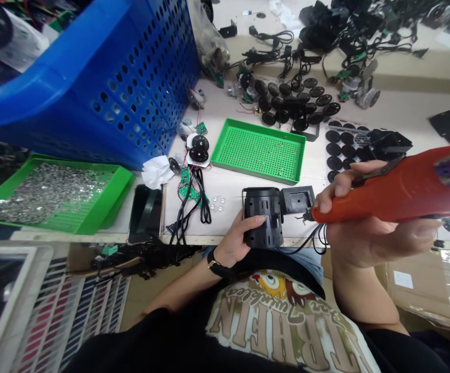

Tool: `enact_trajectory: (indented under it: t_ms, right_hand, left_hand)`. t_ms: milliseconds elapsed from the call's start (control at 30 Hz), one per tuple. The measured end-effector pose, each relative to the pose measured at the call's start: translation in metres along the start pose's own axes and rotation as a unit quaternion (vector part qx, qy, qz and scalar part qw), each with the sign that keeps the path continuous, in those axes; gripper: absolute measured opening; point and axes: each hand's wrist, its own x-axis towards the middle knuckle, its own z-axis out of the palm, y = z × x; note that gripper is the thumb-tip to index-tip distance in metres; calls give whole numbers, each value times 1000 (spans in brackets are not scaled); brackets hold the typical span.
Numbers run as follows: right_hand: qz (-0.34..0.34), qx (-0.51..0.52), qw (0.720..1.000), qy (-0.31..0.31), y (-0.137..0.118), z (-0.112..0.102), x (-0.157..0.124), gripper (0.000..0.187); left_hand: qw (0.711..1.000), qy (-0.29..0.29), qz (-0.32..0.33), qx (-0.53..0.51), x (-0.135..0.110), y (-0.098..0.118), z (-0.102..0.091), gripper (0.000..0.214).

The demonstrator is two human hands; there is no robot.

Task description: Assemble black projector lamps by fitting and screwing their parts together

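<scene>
White bench (399,111), lamp (262,199) seemingly part-built.
Boards (188,191) lie loose leftward; the left hand (237,243) clasps the lamp near the front edge; beside it a box (298,199) looks uncovered, so unfinished; the right hand (359,243) grips an orange driver (384,194).

The orange plastic power tool (396,184) runs past the right edge. Tiny silvery pieces (281,143) in the shallow green perforated tray (256,174) are too small to identify.

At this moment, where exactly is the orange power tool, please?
In the head view, the orange power tool is at the right, gripped in the right hand and pointing left toward the black slotted housing that the left hand holds.
</scene>
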Motion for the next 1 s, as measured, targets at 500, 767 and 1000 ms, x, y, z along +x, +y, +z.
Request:
enact_trajectory:
  t_ms: [500, 767, 1000]
  right_hand:
    - [-15, -25, 999, -23, 18, -3, -9, 33]
    - [-78, 16, 995, 55, -22, 25, -5, 23]
    - [-64, 21, 994, 82, -29, 38, -15, 24]
  left_hand:
    - [1000, -16, 6, 6, -7, -6, -8, 75]
    - [982, 37, 123, 140, -10, -11, 9, 57]
    - [942, 65, 224, 241, -19, -6, 28, 82]
